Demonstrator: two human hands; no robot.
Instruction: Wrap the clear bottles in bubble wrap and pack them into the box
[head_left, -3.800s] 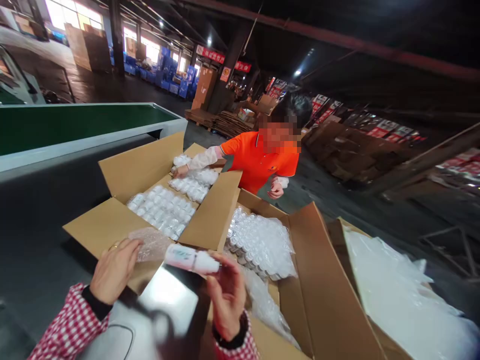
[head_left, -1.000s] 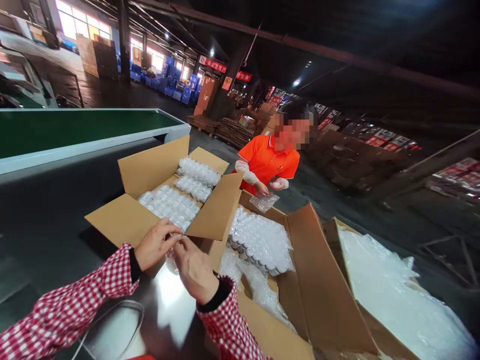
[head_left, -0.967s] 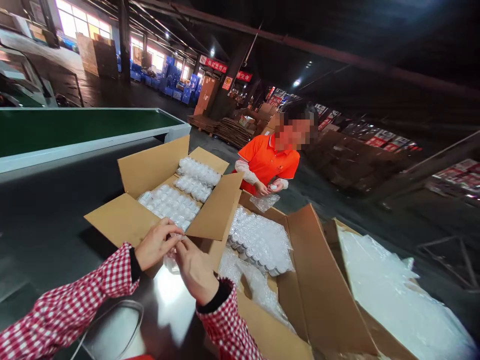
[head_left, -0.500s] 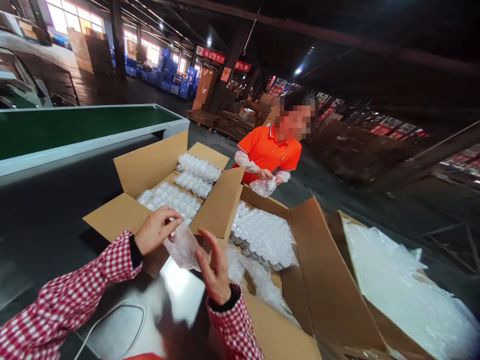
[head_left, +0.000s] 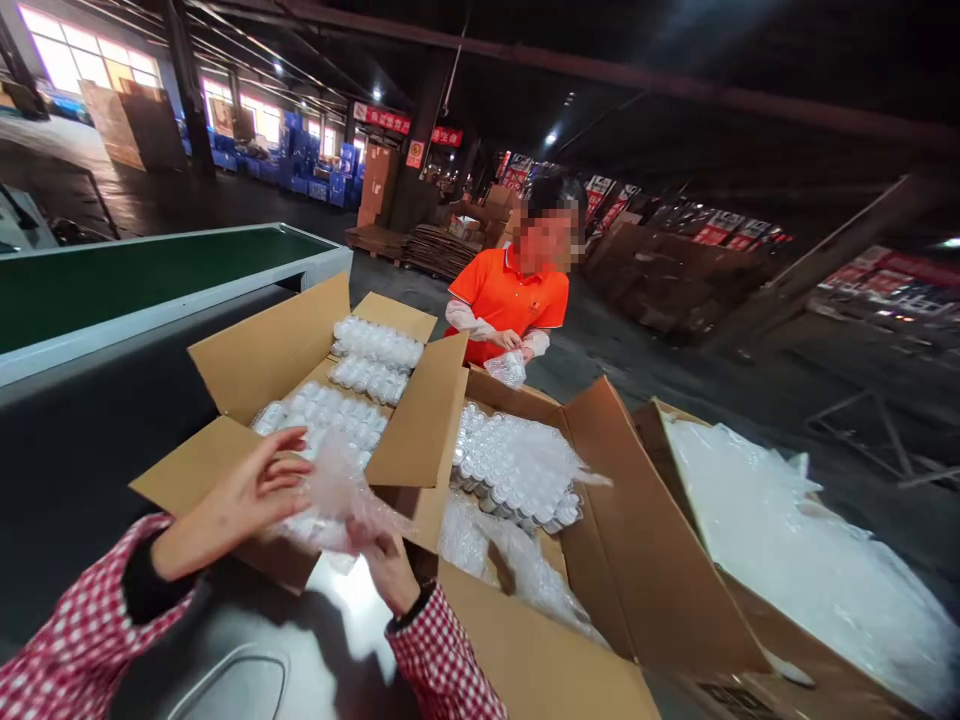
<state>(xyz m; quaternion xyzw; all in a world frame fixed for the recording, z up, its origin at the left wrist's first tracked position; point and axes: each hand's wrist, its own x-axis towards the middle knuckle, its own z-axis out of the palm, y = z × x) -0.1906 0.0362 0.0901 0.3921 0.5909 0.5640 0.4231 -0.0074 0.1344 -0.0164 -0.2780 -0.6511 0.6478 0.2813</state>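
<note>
A crumpled clear bubble-wrap bag (head_left: 341, 490) is between my hands, above the near edge of the left carton (head_left: 262, 345). My right hand (head_left: 386, 560) pinches its lower right part. At the bag's left side, my left hand (head_left: 244, 490) has its fingers apart, touching or very near the plastic. Wrapped cylindrical items (head_left: 334, 410) lie in rows inside the left carton. The right carton (head_left: 600, 510) holds more cylinders (head_left: 517, 460) under bubble wrap, with loose wrap beside them. Whether anything is inside the bag cannot be made out.
Across the cartons a person in an orange shirt (head_left: 510, 295) holds a plastic bag (head_left: 507, 368). A green conveyor (head_left: 150, 280) runs at the left. Another carton with white plastic sheets (head_left: 795, 550) stands at the right. A shiny metal surface (head_left: 315, 640) lies below my hands.
My left hand has moved left and down and its fingers have spread. My right hand has shifted left and closed on the bag, which is now more spread out. The view has turned slightly right.
</note>
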